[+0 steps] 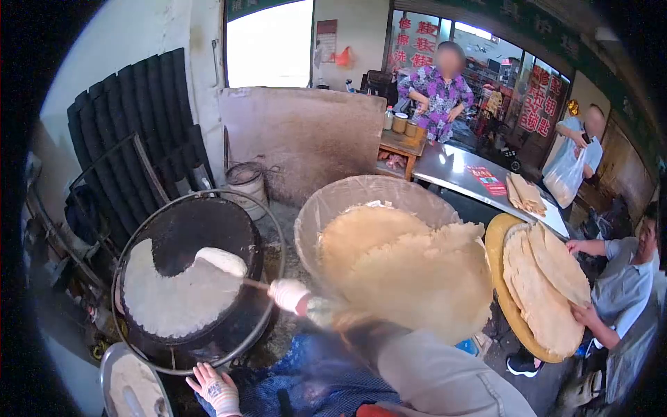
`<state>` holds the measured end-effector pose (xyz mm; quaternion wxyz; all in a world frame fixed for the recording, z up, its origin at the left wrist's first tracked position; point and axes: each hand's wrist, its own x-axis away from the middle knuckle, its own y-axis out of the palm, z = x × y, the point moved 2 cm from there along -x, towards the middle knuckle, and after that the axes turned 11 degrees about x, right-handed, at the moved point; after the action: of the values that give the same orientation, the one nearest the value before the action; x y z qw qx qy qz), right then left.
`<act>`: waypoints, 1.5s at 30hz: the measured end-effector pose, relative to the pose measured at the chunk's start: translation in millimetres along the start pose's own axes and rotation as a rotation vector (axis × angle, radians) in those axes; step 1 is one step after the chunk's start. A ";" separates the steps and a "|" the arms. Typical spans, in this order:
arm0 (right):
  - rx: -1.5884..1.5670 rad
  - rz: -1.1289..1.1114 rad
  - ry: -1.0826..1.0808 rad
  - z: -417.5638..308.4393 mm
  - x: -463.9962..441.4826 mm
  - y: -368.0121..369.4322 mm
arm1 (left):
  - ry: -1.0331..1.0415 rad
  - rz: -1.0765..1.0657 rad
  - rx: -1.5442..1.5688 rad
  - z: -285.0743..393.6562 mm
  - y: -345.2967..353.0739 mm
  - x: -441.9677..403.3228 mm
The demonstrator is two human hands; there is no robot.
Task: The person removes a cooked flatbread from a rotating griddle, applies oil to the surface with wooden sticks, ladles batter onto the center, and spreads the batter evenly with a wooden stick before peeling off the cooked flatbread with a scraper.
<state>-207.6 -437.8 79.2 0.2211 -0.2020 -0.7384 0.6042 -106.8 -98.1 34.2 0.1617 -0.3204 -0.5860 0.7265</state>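
Pale walls (163,31) and a glass shopfront (483,66) frame my view. Flat sheets (417,285) fill a wide basket (313,219) beside the black griddle (201,226), partly covered by a pale layer (177,299). My left hand (217,395), fingers spread, touches the metal ring (283,247); my right (288,295) curls its fingers around a stick (257,284), a white lump (222,262) at its far end, on the griddle.

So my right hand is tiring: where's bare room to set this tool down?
On the metal table, between the wooden stand and the red sheet. Past the sheet, flatbreads crowd it; batter covers most of the griddle.
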 end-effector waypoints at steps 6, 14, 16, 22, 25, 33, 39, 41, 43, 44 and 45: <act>0.104 0.198 -0.285 -18.8 21.3 -22.0 | -0.074 0.021 0.055 -17.6 -4.1 -2.1; 0.067 0.159 -0.165 -8.4 -9.1 -4.1 | -0.199 -0.052 -0.018 -42.8 -5.9 -10.3; 0.123 0.052 -0.196 0.5 -11.0 13.0 | -0.196 -0.030 -0.012 -55.8 6.6 -9.4; 0.006 0.113 -0.205 -19.2 4.5 -15.4 | -0.052 0.192 0.000 -1.4 -54.4 -12.7; 0.131 0.037 -0.345 -8.9 1.5 27.4 | 0.150 0.142 0.135 32.6 -17.5 3.3; 0.215 0.118 -0.491 -17.4 8.2 -6.7 | 0.077 0.172 0.194 42.1 -63.2 -3.5; 0.026 0.181 -0.151 3.8 -19.7 14.7 | -0.041 0.050 0.102 13.6 -19.0 9.1; 0.068 0.099 -0.216 -7.2 -12.8 -10.2 | -0.061 0.038 0.120 5.0 -16.7 -0.3; 0.135 0.045 -0.262 -3.7 -6.1 -4.8 | -0.092 0.002 0.073 -0.3 -10.9 0.8; 0.126 0.049 -0.258 2.4 -12.9 -4.7 | -0.122 -0.051 0.073 -5.5 -6.9 0.4; 0.102 0.059 -0.173 4.0 -17.0 -6.6 | -0.128 -0.029 0.055 -11.4 -4.2 -0.5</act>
<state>-196.2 -451.9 83.5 0.1486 -0.1592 -0.7168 0.6624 -99.6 -88.8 37.2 0.1429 -0.2602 -0.5795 0.7590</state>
